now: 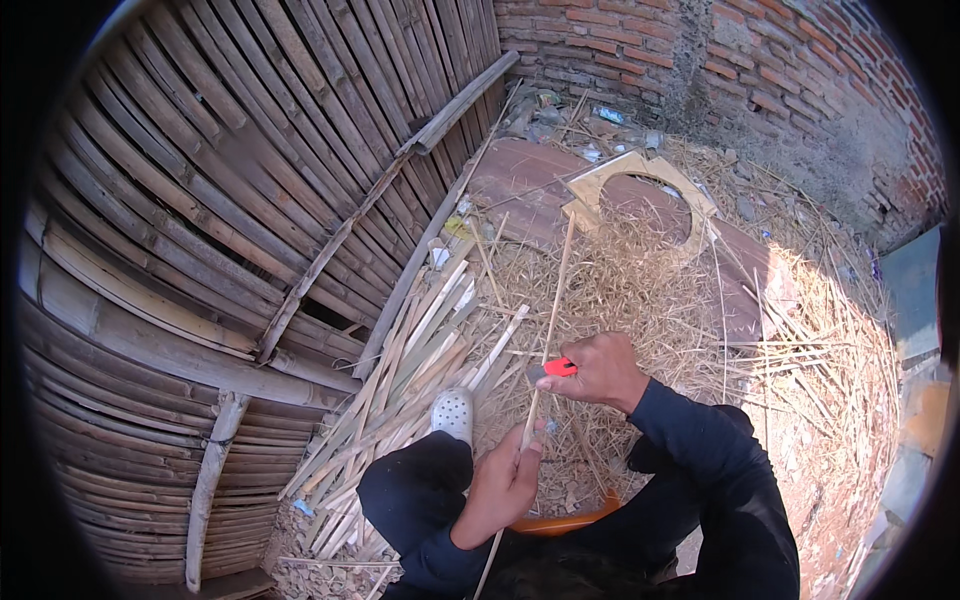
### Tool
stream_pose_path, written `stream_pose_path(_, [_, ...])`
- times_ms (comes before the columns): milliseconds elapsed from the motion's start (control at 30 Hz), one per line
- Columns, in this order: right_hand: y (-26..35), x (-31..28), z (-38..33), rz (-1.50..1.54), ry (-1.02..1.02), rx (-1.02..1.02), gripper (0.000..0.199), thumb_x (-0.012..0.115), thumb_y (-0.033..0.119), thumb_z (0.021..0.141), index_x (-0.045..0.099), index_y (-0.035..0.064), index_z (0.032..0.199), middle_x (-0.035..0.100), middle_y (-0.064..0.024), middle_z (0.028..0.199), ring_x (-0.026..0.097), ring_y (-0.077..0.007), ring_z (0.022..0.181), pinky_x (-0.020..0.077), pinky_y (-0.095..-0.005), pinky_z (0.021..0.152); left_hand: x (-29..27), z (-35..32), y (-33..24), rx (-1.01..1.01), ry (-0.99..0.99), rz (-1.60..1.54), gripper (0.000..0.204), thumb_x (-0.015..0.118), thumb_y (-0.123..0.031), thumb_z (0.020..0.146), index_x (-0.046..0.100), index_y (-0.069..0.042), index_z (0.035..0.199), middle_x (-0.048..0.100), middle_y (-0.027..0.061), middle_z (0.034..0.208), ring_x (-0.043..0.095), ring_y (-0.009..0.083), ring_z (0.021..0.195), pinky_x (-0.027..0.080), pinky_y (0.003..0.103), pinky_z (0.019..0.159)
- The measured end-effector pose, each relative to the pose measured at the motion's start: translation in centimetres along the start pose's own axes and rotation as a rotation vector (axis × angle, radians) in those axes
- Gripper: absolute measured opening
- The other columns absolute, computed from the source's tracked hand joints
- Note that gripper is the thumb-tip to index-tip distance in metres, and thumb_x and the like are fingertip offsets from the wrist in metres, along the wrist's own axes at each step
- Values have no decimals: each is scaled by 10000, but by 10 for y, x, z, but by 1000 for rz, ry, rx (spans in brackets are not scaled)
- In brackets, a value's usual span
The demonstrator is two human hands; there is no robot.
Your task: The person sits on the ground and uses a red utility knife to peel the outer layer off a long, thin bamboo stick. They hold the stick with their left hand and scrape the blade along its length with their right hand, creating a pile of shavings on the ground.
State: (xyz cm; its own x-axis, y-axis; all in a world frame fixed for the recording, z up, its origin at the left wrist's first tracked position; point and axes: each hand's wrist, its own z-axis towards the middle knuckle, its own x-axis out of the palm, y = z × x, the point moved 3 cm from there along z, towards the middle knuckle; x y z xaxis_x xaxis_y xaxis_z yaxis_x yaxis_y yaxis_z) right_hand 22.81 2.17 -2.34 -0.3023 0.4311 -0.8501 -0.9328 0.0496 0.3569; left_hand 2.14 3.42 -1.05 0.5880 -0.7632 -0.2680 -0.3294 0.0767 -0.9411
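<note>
A long, thin bamboo strip (pixel 561 275) runs from near my lap away from me, its far part meeting a pale wooden piece with a round cutout (pixel 592 178). My left hand (pixel 497 488) is closed around the near part of the strip, between my knees. Just beyond it, my right hand (pixel 606 372) grips a red-handled knife (pixel 561 368). The knife's short dark blade lies against the strip, partly hidden by my fingers.
Split bamboo strips (pixel 400 400) lie piled on the left, beside my white clog (pixel 453 412). Shavings (pixel 640 270) cover the ground and part of a reddish-brown board (pixel 515 180). A bamboo wall (pixel 250 150) stands left, a brick wall (pixel 640 40) behind. Something orange (pixel 570 522) shows below me.
</note>
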Motion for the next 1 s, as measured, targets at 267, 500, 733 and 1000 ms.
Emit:
stream_pose_path(267, [-49, -3, 20, -122, -15, 20, 684, 539, 750, 733, 641, 93, 576, 554, -93, 479, 577, -276, 448, 427, -396, 436, 0, -6, -5, 11, 49, 39, 285, 449, -116, 973, 524, -24, 1232, 381, -55, 577, 334, 24, 521, 278, 228, 472])
stream_pose_path(500, [-155, -24, 41, -183, -96, 579, 781, 370, 732, 854, 648, 41, 617, 574, -172, 549, 603, -345, 549, 444, -464, 532, 15, -29, 3, 3, 273, -105, 277, 445, -118, 979, 499, -42, 1240, 352, -32, 554, 335, 46, 491, 281, 255, 461])
stream_pose_path(733, [-158, -41, 25, 44, -65, 749, 772, 347, 679, 903, 616, 21, 602, 522, -191, 522, 574, -353, 535, 431, -450, 541, -4, -20, 27, -190, 88, -519, 344, 428, -140, 997, 492, 2, 1303, 335, -88, 578, 268, 8, 491, 219, 185, 474])
stream_pose_path(1000, [27, -7, -8, 95, 124, -118, 593, 620, 654, 745, 584, 91, 562, 520, -101, 467, 559, -306, 439, 422, -399, 431, -12, -6, 10, -103, 47, -506, 399, 426, -193, 1015, 436, -14, 1372, 374, -68, 586, 328, 17, 513, 281, 185, 496])
